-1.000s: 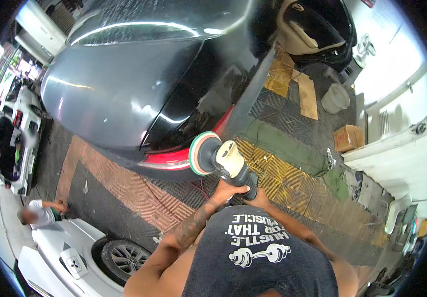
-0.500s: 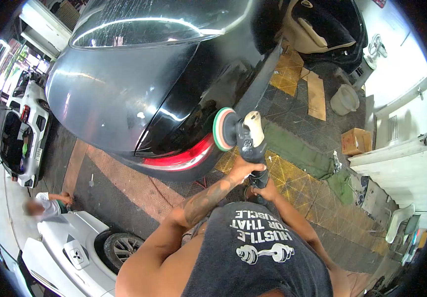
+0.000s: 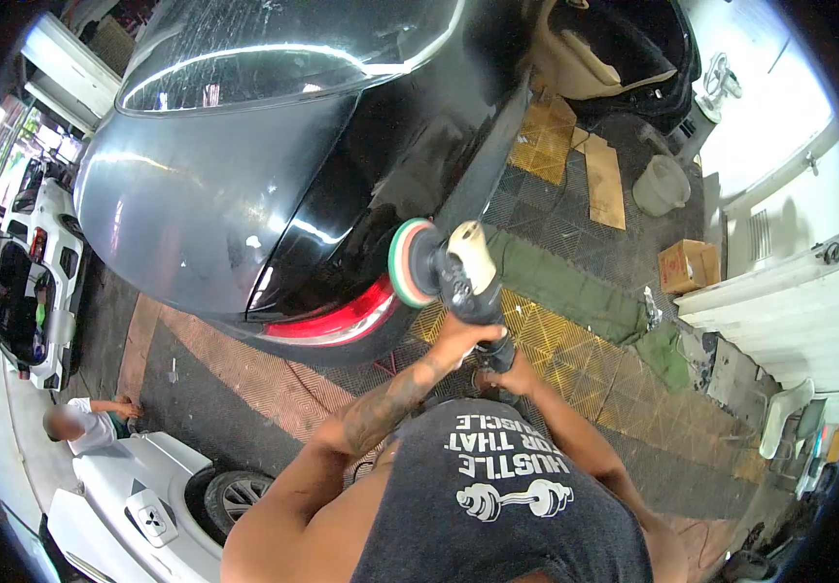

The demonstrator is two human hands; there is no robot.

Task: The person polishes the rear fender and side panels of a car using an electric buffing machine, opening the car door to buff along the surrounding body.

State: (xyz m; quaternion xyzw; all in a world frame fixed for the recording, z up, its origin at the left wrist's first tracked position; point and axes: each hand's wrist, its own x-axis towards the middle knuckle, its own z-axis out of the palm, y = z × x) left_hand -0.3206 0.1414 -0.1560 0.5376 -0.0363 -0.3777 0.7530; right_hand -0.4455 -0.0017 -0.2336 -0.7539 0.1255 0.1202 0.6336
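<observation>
Both my hands hold a black-and-cream car polisher point(image 3: 468, 277) with a round foam pad point(image 3: 406, 262) banded green, white and orange. My left hand point(image 3: 466, 340) is wrapped around the body just behind the head. Farther back, my right hand point(image 3: 515, 377) grips the handle near my waist; some of its fingers are hidden. The pad stands on edge at the rear corner of a black car point(image 3: 342, 204), just above the red tail light point(image 3: 337, 319). Whether it touches the paint, I cannot tell.
Green cloth point(image 3: 565, 287) lies along the tiled floor to the right. Beyond it are a cardboard box point(image 3: 689, 266), a pale bucket point(image 3: 662, 186) and an opened car door point(image 3: 624, 58). At lower left, a person point(image 3: 99, 423) is beside a white car point(image 3: 147, 496).
The view has shifted, moving the surroundings slightly left in frame. The polisher and my hands have moved left too, bringing the pad a little closer to the tail light.
</observation>
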